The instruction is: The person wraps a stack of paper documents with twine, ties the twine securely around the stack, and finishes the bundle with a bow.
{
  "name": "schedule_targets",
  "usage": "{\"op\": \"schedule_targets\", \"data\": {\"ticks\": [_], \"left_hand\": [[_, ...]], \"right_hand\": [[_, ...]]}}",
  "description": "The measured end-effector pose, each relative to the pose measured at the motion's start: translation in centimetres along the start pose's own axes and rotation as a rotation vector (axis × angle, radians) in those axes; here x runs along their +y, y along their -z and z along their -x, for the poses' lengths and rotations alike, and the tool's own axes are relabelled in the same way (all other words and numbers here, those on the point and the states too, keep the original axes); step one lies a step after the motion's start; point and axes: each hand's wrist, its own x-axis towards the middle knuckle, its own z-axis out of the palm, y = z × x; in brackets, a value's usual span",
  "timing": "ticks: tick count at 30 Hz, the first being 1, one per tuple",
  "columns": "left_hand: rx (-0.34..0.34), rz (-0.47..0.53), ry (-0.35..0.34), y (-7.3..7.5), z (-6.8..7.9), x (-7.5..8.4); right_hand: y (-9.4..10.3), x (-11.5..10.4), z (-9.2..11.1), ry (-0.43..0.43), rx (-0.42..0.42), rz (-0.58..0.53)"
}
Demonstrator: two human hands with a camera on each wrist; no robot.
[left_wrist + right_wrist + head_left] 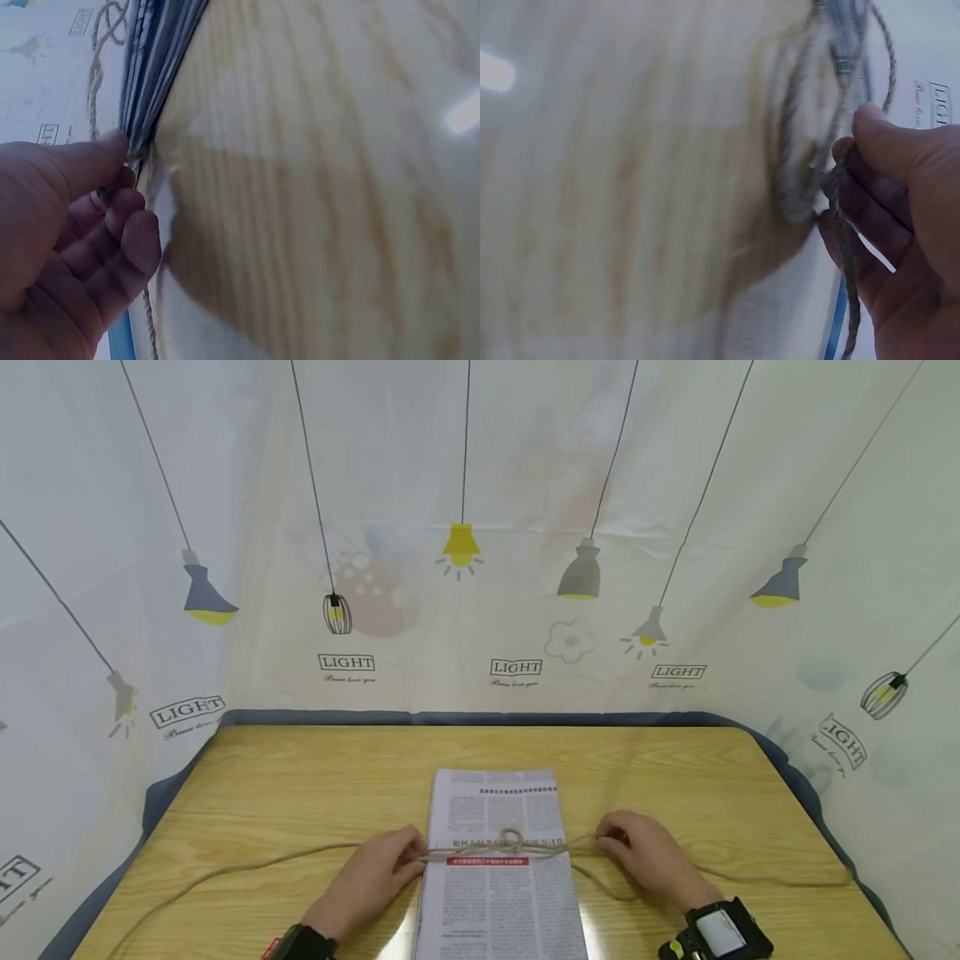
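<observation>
A folded stack of newspapers (495,910) lies upright to me on the table, with a tan jute rope (480,847) running across it. Near the middle of the stack the rope forms a small loop (512,837). At the stack's left edge, my left hand (378,870) pinches the rope between thumb and fingers. Off the right edge, my right hand (648,856) pinches the rope with thumb and forefinger. The right wrist view shows the rope (844,247) passing between those fingertips and hanging down past the palm. In the left wrist view, the thumb meets the layered newspaper edge (161,67).
Loose rope trails over the wooden table (315,777) to the left and right of the stack. A slack bend lies under the right hand. Behind the table hangs a pale curtain (420,568) printed with lamps. Black bands (723,931) sit on both wrists.
</observation>
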Motion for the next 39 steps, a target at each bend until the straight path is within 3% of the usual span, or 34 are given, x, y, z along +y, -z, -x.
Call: {"op": "schedule_targets", "data": {"ticks": [6,13,18,24,29,36,39], "left_hand": [[-0.005,0.124,-0.032,1.2,0.4,-0.3],[0.098,0.129,-0.06,3.2,0.8,-0.4],[0.169,0.145,0.0,4.8,1.5,-1.2],[0.319,0.176,0.064,6.8,3.3,-2.9],[0.416,0.12,0.17,8.0,4.7,-4.6],[0.52,0.018,0.42,8.4,5.6,-7.0],[0.562,-0.023,0.491,8.6,6.0,-7.8]], "right_hand": [[0.5,0.0,0.1,0.044,0.029,-0.107],[1.1,-0.2,0.1,0.02,0.143,-0.081],[1.7,-0.3,0.5,-0.033,0.187,-0.007],[2.1,0.4,1.0,-0.1,0.197,0.018],[2.6,0.9,1.3,-0.143,0.209,0.04],[3.1,1.7,1.9,-0.124,0.245,0.005],[3.2,2.0,2.1,-0.127,0.25,-0.013]]}}
